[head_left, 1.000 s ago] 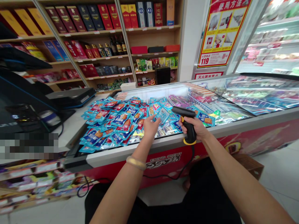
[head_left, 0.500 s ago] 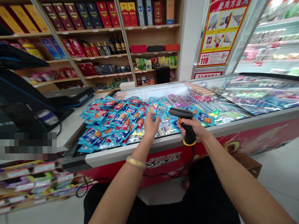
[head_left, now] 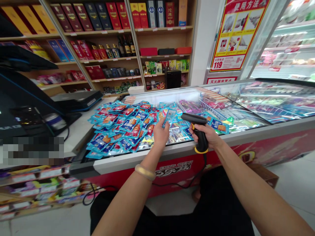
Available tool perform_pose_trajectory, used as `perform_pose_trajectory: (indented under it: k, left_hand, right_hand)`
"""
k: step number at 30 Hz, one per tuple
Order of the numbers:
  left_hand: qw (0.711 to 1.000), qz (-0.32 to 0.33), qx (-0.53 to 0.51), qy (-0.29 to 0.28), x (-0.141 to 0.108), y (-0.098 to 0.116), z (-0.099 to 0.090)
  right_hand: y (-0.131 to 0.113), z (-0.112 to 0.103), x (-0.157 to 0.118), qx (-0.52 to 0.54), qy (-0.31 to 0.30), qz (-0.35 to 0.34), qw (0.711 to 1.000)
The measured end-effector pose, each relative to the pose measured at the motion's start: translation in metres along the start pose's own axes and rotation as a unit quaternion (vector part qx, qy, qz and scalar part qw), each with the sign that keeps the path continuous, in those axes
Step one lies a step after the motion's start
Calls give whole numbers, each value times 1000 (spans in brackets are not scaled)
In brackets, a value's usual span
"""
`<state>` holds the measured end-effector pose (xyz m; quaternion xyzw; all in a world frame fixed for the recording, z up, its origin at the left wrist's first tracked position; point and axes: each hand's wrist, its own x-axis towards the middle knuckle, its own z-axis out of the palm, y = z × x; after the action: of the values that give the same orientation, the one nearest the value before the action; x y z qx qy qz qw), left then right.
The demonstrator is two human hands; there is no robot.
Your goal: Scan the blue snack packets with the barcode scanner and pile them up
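A small blue-edged snack packet [head_left: 170,117] is pinched in my left hand [head_left: 161,132], its pale printed back turned up. My right hand [head_left: 208,133] is wrapped round the handle of a black and yellow barcode scanner [head_left: 194,118], whose head points left toward the packet. Left of my hands, a large heap of blue and red snack packets [head_left: 123,124] lies on the glass top of a chest freezer [head_left: 172,150]. Several more blue packets [head_left: 218,126] lie behind and to the right of the scanner.
At the left are a dark checkout terminal [head_left: 17,98] and a black scale [head_left: 78,100] on a counter. The scanner's cable [head_left: 182,186] hangs down the freezer front. Shelves of boxes [head_left: 103,31] stand behind; a brown box [head_left: 264,173] is on the floor at right.
The whole view has shifted slightly, so the scene sits a little further right. The packet in my left hand looks tilted a bit more upright. Both hands keep their holds.
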<state>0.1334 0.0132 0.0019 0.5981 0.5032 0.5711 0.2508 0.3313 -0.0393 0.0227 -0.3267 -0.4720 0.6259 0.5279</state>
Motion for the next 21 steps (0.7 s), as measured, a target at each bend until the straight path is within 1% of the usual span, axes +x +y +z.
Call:
perform_pose_trajectory:
  k: [1,3,5,7,9,10,12,14,16,18,21]
  left_hand:
    - [999,22,24,2,-1,3,-7]
    - [994,83,69,6,-1,9,-28]
    - [979,153,130,23,4,13,-55]
    - [962,185,196,45,13,12,-85]
    - [946,178,265,58,22,8,-113]
    - [937,161,305,48,25,6,-124]
    - [914,112,390,3,27,0,-141]
    - [885,75,458,-49,24,-3,-149]
    - [863,67,495,-76,19,-3,-150]
    - [856,72,507,-77,15,-1,-147]
    - [857,80,505,-59,11,2,-143]
  right_hand:
    - [0,2,0,1,1,-1,1000]
    - [3,10,3,10,3,-6,1000]
    - [8,20,7,34,3,-12,999]
    - [14,33,14,66,-2,-10,998]
    - [20,47,20,92,-6,-2,996]
    - [22,53,22,101,-8,4,995]
    - [26,63,25,106,-18,13,994]
    - [27,69,25,102,-30,19,994]
    - [26,70,23,96,-37,20,995]
    - [26,68,23,93,-37,20,995]
    - [27,65,23,94,-35,18,995]
